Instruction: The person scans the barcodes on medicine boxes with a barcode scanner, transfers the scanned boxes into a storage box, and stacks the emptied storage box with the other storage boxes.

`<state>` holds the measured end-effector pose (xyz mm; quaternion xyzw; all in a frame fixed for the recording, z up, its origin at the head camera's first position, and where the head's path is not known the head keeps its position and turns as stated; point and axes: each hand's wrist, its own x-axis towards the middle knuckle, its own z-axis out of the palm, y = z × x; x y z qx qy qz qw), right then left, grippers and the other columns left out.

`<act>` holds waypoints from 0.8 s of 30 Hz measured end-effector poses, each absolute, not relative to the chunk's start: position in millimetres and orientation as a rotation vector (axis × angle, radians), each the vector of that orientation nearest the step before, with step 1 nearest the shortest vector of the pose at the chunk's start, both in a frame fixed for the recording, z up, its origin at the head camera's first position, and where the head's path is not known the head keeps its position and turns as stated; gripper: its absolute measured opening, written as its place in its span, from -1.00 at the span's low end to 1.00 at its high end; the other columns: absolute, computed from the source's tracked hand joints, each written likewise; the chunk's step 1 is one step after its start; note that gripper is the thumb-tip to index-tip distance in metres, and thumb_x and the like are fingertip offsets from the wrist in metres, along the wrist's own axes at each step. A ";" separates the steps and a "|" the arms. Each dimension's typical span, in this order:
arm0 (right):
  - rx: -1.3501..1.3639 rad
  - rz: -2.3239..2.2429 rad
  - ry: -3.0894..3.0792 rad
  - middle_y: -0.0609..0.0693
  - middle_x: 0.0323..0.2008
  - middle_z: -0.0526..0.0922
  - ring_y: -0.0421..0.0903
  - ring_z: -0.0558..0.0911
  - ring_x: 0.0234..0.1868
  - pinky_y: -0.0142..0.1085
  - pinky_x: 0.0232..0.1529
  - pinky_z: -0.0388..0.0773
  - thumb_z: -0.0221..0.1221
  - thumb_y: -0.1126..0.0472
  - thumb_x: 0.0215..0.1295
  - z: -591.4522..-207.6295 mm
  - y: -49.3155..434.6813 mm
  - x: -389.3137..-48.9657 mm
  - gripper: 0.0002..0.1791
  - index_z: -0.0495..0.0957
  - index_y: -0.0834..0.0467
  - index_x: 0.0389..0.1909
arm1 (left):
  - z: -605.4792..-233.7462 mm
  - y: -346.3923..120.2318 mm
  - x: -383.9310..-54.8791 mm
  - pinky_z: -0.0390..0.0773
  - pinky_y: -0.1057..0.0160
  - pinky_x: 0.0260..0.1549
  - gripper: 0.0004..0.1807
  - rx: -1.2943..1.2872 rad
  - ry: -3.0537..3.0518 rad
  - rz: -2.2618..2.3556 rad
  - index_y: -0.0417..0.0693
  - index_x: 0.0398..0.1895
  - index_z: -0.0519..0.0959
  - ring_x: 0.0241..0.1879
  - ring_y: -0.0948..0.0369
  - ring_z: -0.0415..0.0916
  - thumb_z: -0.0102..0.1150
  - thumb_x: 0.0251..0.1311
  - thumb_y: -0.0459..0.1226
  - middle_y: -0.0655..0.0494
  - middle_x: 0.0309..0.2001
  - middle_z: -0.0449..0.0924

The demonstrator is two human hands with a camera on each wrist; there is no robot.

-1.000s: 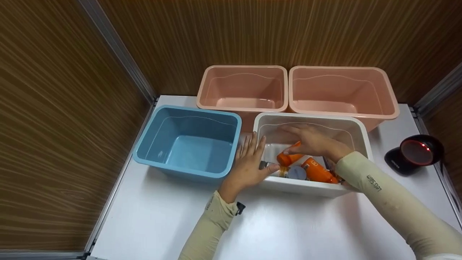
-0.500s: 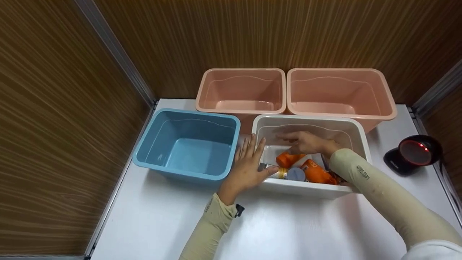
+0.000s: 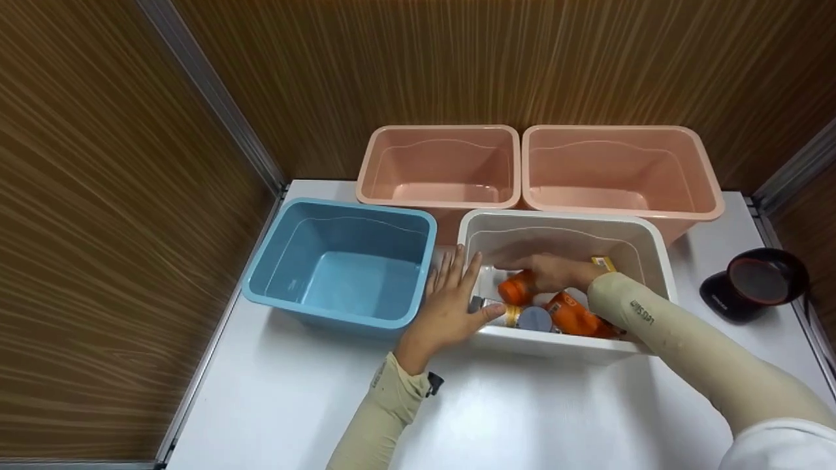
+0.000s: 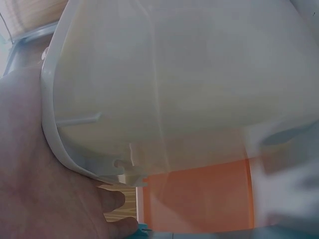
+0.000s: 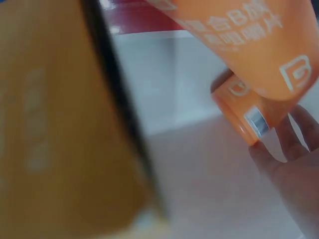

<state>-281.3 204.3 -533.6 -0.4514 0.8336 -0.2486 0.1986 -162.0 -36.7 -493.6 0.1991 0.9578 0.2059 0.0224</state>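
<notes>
My right hand [image 3: 555, 273] reaches down into the white bin [image 3: 568, 336]. It grips a small orange bottle [image 3: 516, 288]; in the right wrist view, fingers [image 5: 286, 142] lie along this bottle [image 5: 254, 112]. A larger orange bottle with white lettering [image 3: 569, 314] lies closer to the bin's front and partly overlaps the small one in the wrist view. Beside it are a round grey lid [image 3: 535, 318] and a white-and-yellow container [image 3: 504, 314]. My left hand [image 3: 447, 303] rests with straight fingers at the bin's left rim, its thumb reaching over the edge.
A blue bin [image 3: 339, 316] stands to the left. Two pink bins [image 3: 441, 202] stand behind, against the wood-grain wall. On the right is a black device with a round head [image 3: 754, 284]. A yellow box [image 3: 602, 262] shows inside the white bin behind my right forearm.
My right hand has gone lower in the white bin and taken hold of the small orange bottle. The red light on the black device has gone off. The left hand stays put.
</notes>
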 end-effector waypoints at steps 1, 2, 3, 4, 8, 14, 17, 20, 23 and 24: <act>-1.289 -0.645 2.356 0.22 0.12 0.50 0.25 0.48 0.05 0.18 0.05 0.35 0.27 0.54 0.02 -534.9 203.4 -280.6 -0.29 0.39 0.22 0.27 | -493.6 -36.6 -162.0 -0.38 -0.08 0.30 0.03 0.616 2.967 0.634 0.19 0.50 -0.37 0.44 -0.03 -0.46 -0.42 0.09 0.48 -0.05 0.49 -0.45; -1.320 -0.581 2.387 0.21 0.10 0.53 0.23 0.49 0.02 0.19 0.04 0.35 0.29 0.52 0.01 -536.1 202.4 -279.7 -0.31 0.42 0.21 0.25 | -493.7 -36.5 -161.9 -0.38 -0.08 0.29 0.03 0.615 2.964 0.635 0.18 0.50 -0.36 0.44 -0.03 -0.46 -0.41 0.10 0.47 -0.05 0.49 -0.45; -1.348 -0.506 2.413 0.21 0.09 0.53 0.24 0.49 0.01 0.20 0.03 0.35 0.30 0.49 0.01 -537.1 201.4 -278.7 -0.31 0.43 0.19 0.25 | -493.6 -36.5 -161.8 -0.37 -0.09 0.29 0.04 0.615 2.964 0.634 0.15 0.51 -0.34 0.43 -0.04 -0.46 -0.40 0.10 0.47 -0.06 0.49 -0.44; -1.375 -0.424 2.435 0.20 0.10 0.52 0.24 0.48 0.00 0.21 0.01 0.35 0.32 0.46 0.00 -538.2 200.3 -277.7 -0.30 0.43 0.16 0.25 | -493.6 -36.5 -161.7 -0.37 -0.09 0.29 0.05 0.614 2.961 0.635 0.14 0.51 -0.33 0.43 -0.05 -0.45 -0.40 0.10 0.47 -0.06 0.49 -0.44; -1.398 -0.090 2.489 0.13 0.26 0.38 0.24 0.41 0.06 0.24 0.02 0.30 0.41 0.30 -0.06 -541.6 197.0 -274.4 -0.10 0.28 -0.04 0.38 | -492.8 -37.4 -161.5 -0.39 -0.08 0.29 0.06 0.612 2.957 0.640 0.14 0.51 -0.35 0.43 -0.07 -0.42 -0.43 0.08 0.48 -0.06 0.49 -0.43; -1.294 -0.060 2.471 0.06 0.36 0.25 0.22 0.36 0.13 0.20 0.09 0.26 0.45 0.31 -0.10 -545.7 196.9 -271.8 0.10 0.07 -0.11 0.47 | -493.0 -37.9 -161.6 -0.39 -0.07 0.29 0.06 0.617 2.962 0.653 0.17 0.50 -0.39 0.44 0.00 -0.48 -0.42 0.06 0.49 -0.05 0.50 -0.43; -1.366 -0.095 2.480 0.11 0.35 0.25 0.24 0.36 0.16 0.18 0.09 0.28 0.44 0.34 -0.10 -545.4 197.3 -273.3 0.10 0.06 -0.07 0.47 | -492.8 -38.0 -161.7 -0.38 -0.08 0.29 0.07 0.624 2.958 0.664 0.18 0.50 -0.40 0.44 0.02 -0.50 -0.39 0.06 0.49 -0.04 0.50 -0.43; -1.467 -0.083 2.511 0.15 0.36 0.23 0.24 0.31 0.25 0.18 0.11 0.28 0.44 0.36 -0.13 -543.1 197.5 -275.2 0.15 0.02 -0.09 0.48 | -492.0 -38.5 -161.3 -0.36 -0.09 0.30 0.06 0.641 2.951 0.679 0.18 0.50 -0.39 0.44 -0.01 -0.47 -0.38 0.08 0.48 -0.05 0.50 -0.42; -1.504 -0.077 2.531 0.16 0.38 0.20 0.22 0.23 0.31 0.18 0.12 0.27 0.42 0.38 -0.12 -537.9 196.5 -276.4 0.18 -0.04 -0.14 0.49 | -491.5 -39.0 -161.1 -0.36 -0.10 0.29 0.05 0.648 2.944 0.691 0.18 0.50 -0.37 0.44 -0.03 -0.46 -0.37 0.09 0.47 -0.06 0.50 -0.42; -1.499 -0.075 2.535 0.15 0.39 0.17 0.22 0.22 0.32 0.18 0.13 0.26 0.42 0.37 -0.10 -535.7 195.9 -276.5 0.18 -0.06 -0.17 0.49 | -491.6 -39.1 -161.3 -0.36 -0.10 0.29 0.05 0.645 2.944 0.692 0.17 0.51 -0.36 0.44 -0.02 -0.47 -0.37 0.08 0.48 -0.06 0.50 -0.42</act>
